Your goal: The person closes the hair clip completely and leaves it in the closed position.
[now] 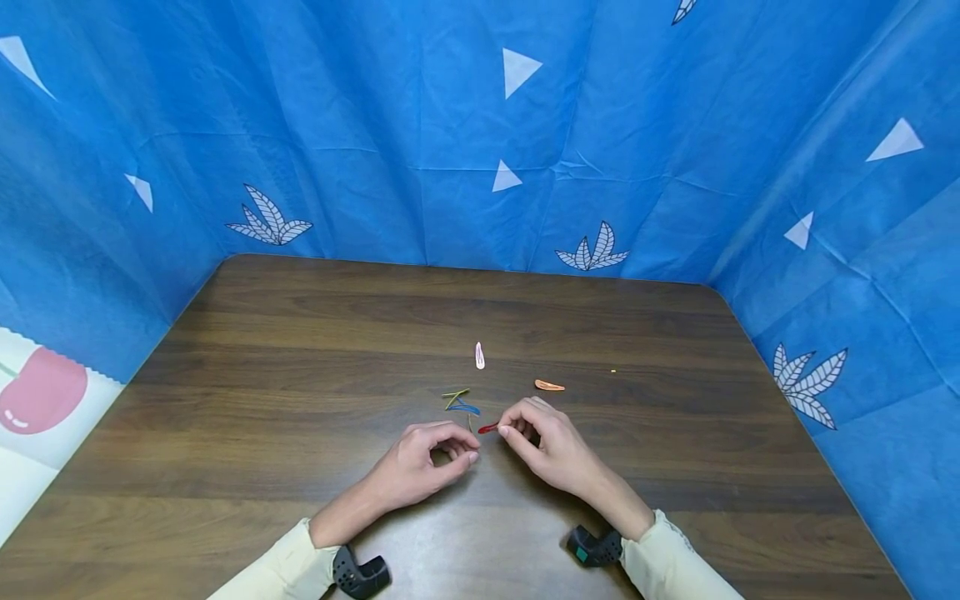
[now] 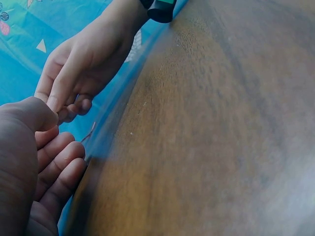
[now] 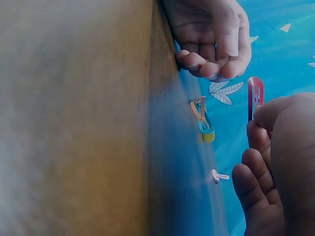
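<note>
Between thumb and index finger, my right hand (image 1: 551,446) pinches a red snap hair clip (image 1: 488,428), whose rounded end sticks out toward the left hand. The right wrist view shows the slotted face of this red clip (image 3: 256,93) above the fingertips. Close on the left, my left hand (image 1: 427,462) hovers with loosely bent fingers and nothing in them. Just beyond the hands lie a blue hair clip (image 1: 465,409) and a yellow-green clip (image 1: 455,393), close together. A thin yellowish clip (image 1: 470,423) lies by the left fingertips.
A pale pink hair clip (image 1: 480,357) lies farther back on the wooden table (image 1: 300,333). An orange clip (image 1: 550,386) rests beyond the right hand, and a tiny yellow piece (image 1: 613,371) lies to its right. Blue curtain (image 1: 360,100) hangs around the table's back and sides.
</note>
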Demonstrator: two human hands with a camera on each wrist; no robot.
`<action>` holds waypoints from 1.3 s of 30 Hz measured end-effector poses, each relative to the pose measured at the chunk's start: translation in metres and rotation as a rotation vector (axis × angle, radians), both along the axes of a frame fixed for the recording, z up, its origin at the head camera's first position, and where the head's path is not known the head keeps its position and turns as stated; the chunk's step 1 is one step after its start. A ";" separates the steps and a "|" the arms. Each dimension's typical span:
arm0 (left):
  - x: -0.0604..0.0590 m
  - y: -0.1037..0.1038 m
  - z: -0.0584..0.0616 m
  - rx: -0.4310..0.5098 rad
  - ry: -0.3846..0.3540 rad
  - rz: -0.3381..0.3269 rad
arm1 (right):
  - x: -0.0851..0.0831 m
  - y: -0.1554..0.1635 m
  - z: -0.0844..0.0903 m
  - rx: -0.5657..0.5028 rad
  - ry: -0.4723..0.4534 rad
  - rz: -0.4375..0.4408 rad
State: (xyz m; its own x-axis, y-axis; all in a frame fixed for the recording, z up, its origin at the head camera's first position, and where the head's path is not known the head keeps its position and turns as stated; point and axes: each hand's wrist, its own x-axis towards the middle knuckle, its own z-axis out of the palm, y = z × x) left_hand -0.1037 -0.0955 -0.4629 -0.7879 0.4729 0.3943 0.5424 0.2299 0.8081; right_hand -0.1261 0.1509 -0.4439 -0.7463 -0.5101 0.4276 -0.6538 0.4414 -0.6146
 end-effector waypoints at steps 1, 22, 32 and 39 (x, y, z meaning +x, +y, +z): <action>0.000 0.000 0.000 0.000 -0.003 0.000 | 0.001 0.000 -0.001 -0.003 0.001 0.003; 0.000 0.000 0.000 -0.004 -0.016 -0.003 | 0.010 -0.001 -0.009 -0.038 0.020 0.085; -0.001 0.001 0.000 -0.017 -0.002 0.004 | 0.010 -0.002 -0.013 -0.034 0.023 0.101; 0.000 0.002 -0.001 -0.012 -0.004 0.003 | 0.010 -0.003 -0.013 -0.035 0.041 0.107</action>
State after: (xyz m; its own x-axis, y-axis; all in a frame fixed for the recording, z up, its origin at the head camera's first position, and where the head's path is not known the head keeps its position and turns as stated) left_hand -0.1041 -0.0937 -0.4641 -0.7907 0.4756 0.3854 0.5385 0.2411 0.8074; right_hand -0.1160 0.1484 -0.4574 -0.6696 -0.5704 0.4756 -0.7212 0.3463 -0.6000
